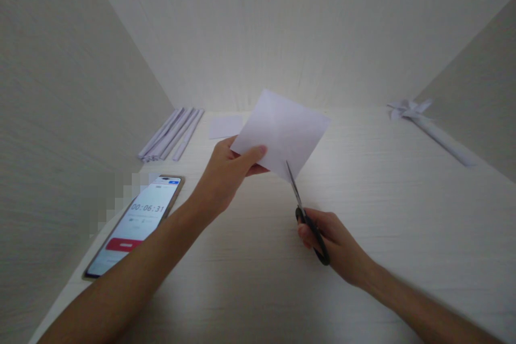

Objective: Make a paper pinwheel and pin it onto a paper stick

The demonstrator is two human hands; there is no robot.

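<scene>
A square sheet of white paper [288,129] is held up above the table with one corner toward me. My left hand [229,172] pinches it near its left corner, thumb on top and fingers underneath. Black-handled scissors [309,223] are gripped in my right hand [338,247], below and to the right of the paper. Their blades reach the near corner of the sheet, with one blade lying over its face. Whether the other blade is under the paper is hidden.
Several rolled paper tubes [171,134] lie at the back left beside a flat paper piece [224,127]. A phone [139,220] showing a timer rests at the left. At the right lies a paper pinwheel on a rolled stick [439,137]. Pale walls [274,27] enclose the table.
</scene>
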